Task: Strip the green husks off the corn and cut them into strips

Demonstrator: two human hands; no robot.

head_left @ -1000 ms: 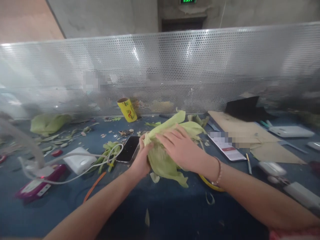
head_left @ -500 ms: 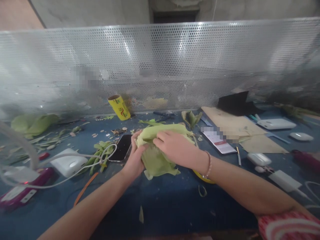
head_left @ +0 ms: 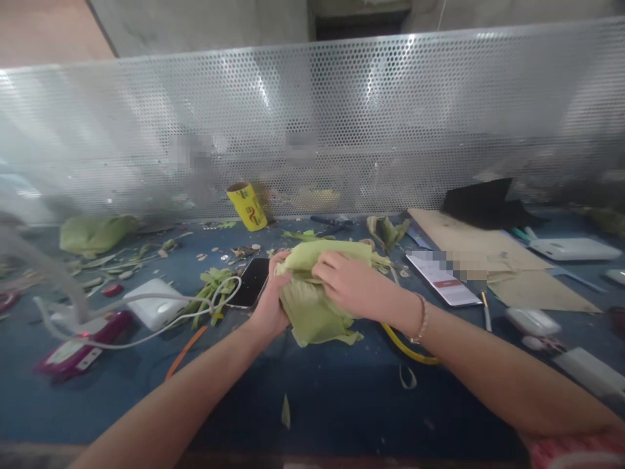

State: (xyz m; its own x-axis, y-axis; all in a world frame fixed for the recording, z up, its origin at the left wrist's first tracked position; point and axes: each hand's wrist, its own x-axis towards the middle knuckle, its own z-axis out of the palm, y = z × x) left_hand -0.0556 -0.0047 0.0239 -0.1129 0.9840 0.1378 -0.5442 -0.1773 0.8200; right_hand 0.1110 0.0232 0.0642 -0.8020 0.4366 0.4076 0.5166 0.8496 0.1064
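A pale green, crumpled, paper-like wrapping [head_left: 315, 319] is held between both hands above the blue table [head_left: 351, 404]. My left hand [head_left: 274, 296] grips its left side, with fingers behind and thumb in front. On its upper right, my right hand [head_left: 346, 280] has curled fingers pinching a fold; a beaded bracelet circles that wrist. What lies inside the wrapping is hidden. Stems and dry leaf ends [head_left: 383, 262] stick out past its right edge, behind my right hand.
A dark phone [head_left: 250, 283], green sprigs, a white charger [head_left: 155, 303] and a purple power strip [head_left: 85, 345] lie left. On the right are a lit phone [head_left: 442, 279], brown paper [head_left: 488, 244] and an earbud case. A yellow roll [head_left: 248, 207] stands by the perforated screen [head_left: 342, 130].
The view has swung slightly left, so the table items appear further right. My right fingers have shifted a little on the wrapping's fold; both hands still hold it.
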